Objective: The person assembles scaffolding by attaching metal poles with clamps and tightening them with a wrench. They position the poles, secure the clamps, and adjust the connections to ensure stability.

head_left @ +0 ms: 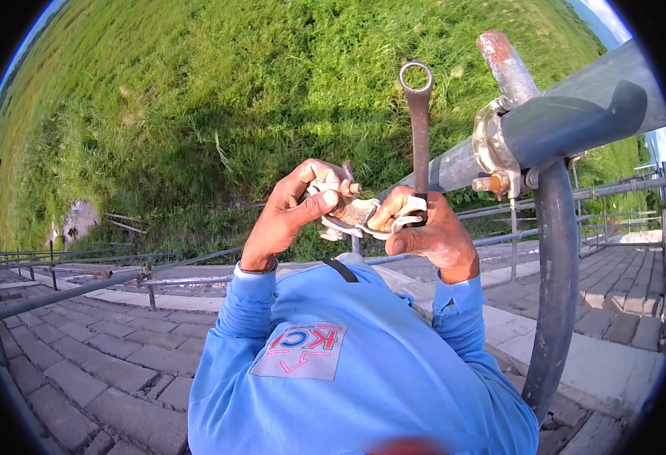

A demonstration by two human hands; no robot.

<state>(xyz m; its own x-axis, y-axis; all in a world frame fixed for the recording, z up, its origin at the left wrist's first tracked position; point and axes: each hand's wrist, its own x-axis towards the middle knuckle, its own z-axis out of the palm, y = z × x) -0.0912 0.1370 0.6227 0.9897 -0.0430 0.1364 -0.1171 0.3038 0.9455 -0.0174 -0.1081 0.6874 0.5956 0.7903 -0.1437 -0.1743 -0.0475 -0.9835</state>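
Note:
In front of my chest is an open scaffold coupler (355,214), a pale, worn metal clamp with a rusty bolt and nut sticking up near its left end. My left hand (283,216) is closed on its left part, thumb pressed along the near side. My right hand (446,235) grips the other end, its fingers reaching into the curved jaw. The same hand also holds a ring spanner (420,136), brown and worn, which stands upright with its ring end at the top. The spanner's lower end is hidden in my palm.
At the right a thick grey tube (575,114) crosses a dark upright tube (556,280), with another coupler (493,148) clamped there. A rusty tube end (506,64) sticks up behind. Thinner scaffold tubes (189,280) run across grey blockwork (113,371). Grass (234,91) lies far below.

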